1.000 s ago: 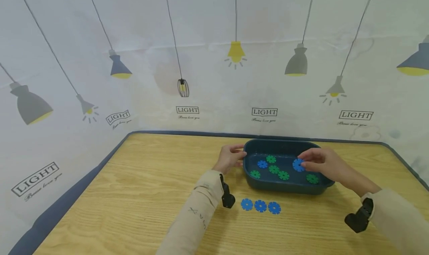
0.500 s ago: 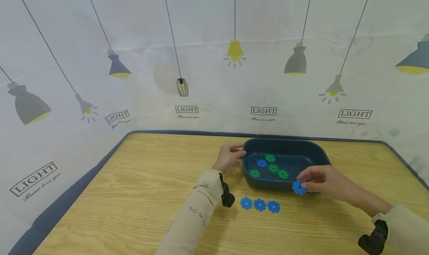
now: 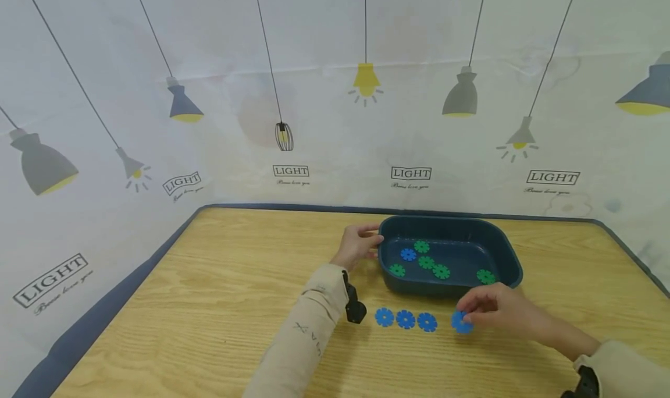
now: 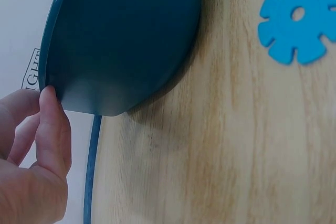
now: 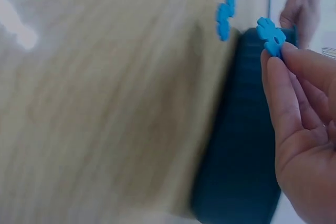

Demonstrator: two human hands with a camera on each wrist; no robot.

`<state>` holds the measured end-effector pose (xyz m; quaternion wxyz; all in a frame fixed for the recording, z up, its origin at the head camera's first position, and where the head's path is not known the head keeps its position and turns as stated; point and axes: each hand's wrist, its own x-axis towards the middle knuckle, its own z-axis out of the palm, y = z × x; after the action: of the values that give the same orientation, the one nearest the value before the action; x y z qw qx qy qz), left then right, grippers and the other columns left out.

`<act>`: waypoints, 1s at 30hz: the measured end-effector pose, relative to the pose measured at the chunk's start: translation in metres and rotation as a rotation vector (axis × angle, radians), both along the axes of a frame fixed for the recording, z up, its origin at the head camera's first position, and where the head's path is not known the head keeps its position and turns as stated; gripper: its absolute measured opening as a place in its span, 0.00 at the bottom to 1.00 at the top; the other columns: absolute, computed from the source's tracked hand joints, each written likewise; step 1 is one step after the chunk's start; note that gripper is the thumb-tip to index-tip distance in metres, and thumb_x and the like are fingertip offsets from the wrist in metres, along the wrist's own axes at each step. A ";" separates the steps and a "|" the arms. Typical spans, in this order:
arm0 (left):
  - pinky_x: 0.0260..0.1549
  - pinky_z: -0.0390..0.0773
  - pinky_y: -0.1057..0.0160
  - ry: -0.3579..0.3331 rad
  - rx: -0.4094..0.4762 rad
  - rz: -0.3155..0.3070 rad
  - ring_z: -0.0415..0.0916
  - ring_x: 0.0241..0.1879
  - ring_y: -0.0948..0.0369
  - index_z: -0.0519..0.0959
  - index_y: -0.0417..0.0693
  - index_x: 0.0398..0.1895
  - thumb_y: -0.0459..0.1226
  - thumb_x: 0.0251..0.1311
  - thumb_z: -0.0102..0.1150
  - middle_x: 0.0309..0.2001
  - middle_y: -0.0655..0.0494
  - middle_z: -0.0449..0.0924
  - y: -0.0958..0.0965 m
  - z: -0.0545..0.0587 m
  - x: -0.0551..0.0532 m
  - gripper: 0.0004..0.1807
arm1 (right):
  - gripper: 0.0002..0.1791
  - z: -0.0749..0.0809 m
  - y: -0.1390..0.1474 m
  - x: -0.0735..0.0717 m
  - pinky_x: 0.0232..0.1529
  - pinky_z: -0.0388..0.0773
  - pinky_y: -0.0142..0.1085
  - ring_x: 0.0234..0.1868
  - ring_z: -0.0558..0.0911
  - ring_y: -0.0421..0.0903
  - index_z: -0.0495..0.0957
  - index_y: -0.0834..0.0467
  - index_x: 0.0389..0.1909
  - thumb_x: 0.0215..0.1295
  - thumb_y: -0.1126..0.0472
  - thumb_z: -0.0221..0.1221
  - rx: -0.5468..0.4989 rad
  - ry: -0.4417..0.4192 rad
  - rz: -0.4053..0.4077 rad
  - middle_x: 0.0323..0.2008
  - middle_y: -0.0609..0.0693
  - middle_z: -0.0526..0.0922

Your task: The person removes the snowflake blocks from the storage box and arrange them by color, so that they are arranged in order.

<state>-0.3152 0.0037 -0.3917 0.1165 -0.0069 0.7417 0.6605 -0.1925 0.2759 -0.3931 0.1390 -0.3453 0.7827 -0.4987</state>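
My left hand point(image 3: 356, 247) grips the left end of a dark teal oblong tub point(image 3: 419, 286), thumb and fingers at its rim, as the left wrist view also shows. Between thumb and fingertips my right hand point(image 3: 508, 312) pinches a blue notched plastic disc point(image 3: 460, 323), a flower-shaped building piece with a central hole point(image 5: 271, 36). It is in front of the tub, right of a row of three matching blue discs point(image 3: 405, 319) lying on the table. Inside the tub lie one blue disc point(image 3: 408, 254) and several green discs point(image 3: 426, 262), one of them point(image 3: 485, 277) apart at the right.
The wood-grain table point(image 3: 235, 293) runs back to a dark blue border point(image 3: 293, 209) just behind the tub. Beyond it hangs a pale backdrop point(image 3: 335, 130) printed with lamps. Black wrist cameras point(image 3: 356, 308) are strapped over the beige sleeves point(image 3: 298, 345).
My right hand has carried the blue disc out of the tub, over its front rim and towards the row on the table. My left hand has stayed at the tub's left end.
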 end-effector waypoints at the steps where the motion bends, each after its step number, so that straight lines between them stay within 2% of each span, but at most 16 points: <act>1: 0.23 0.80 0.67 -0.002 0.002 0.002 0.79 0.36 0.55 0.76 0.43 0.51 0.29 0.55 0.57 0.40 0.47 0.77 0.000 0.000 0.000 0.18 | 0.08 -0.003 -0.001 0.000 0.28 0.78 0.32 0.31 0.79 0.36 0.75 0.72 0.37 0.59 0.70 0.55 0.008 0.010 0.003 0.33 0.45 0.81; 5: 0.23 0.80 0.67 -0.004 0.004 0.002 0.79 0.37 0.54 0.76 0.43 0.51 0.29 0.55 0.57 0.40 0.47 0.77 0.000 0.000 0.001 0.18 | 0.08 -0.015 -0.004 0.001 0.29 0.77 0.31 0.32 0.78 0.35 0.75 0.71 0.36 0.58 0.69 0.57 0.065 0.019 -0.033 0.32 0.49 0.80; 10: 0.24 0.80 0.66 0.017 0.006 -0.007 0.79 0.35 0.54 0.75 0.42 0.52 0.29 0.55 0.57 0.40 0.46 0.77 -0.001 0.000 0.002 0.19 | 0.09 -0.024 -0.011 0.001 0.30 0.76 0.29 0.31 0.75 0.34 0.77 0.66 0.35 0.57 0.64 0.59 0.192 -0.030 -0.184 0.31 0.50 0.78; 14: 0.24 0.80 0.66 0.025 0.009 -0.012 0.80 0.34 0.55 0.75 0.42 0.52 0.30 0.56 0.57 0.40 0.47 0.77 -0.001 0.000 0.002 0.19 | 0.08 -0.028 -0.015 0.001 0.30 0.76 0.29 0.30 0.75 0.34 0.78 0.62 0.33 0.55 0.62 0.61 0.241 0.009 -0.269 0.31 0.48 0.78; 23: 0.23 0.80 0.66 0.018 0.020 -0.013 0.79 0.32 0.57 0.75 0.42 0.52 0.30 0.56 0.57 0.40 0.47 0.77 -0.001 -0.002 0.000 0.18 | 0.06 -0.031 -0.024 0.004 0.27 0.75 0.29 0.27 0.74 0.33 0.80 0.61 0.30 0.52 0.63 0.63 0.271 0.118 -0.353 0.27 0.45 0.79; 30: 0.23 0.80 0.65 0.009 0.021 -0.006 0.80 0.32 0.58 0.76 0.43 0.52 0.29 0.55 0.58 0.40 0.47 0.77 -0.001 -0.001 0.000 0.19 | 0.06 -0.029 -0.027 0.006 0.26 0.74 0.29 0.26 0.74 0.35 0.80 0.61 0.30 0.51 0.64 0.64 0.302 0.123 -0.401 0.27 0.46 0.79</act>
<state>-0.3155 0.0031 -0.3929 0.1152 -0.0004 0.7353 0.6678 -0.1865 0.2491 -0.4222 0.0395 -0.1884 0.9081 -0.3719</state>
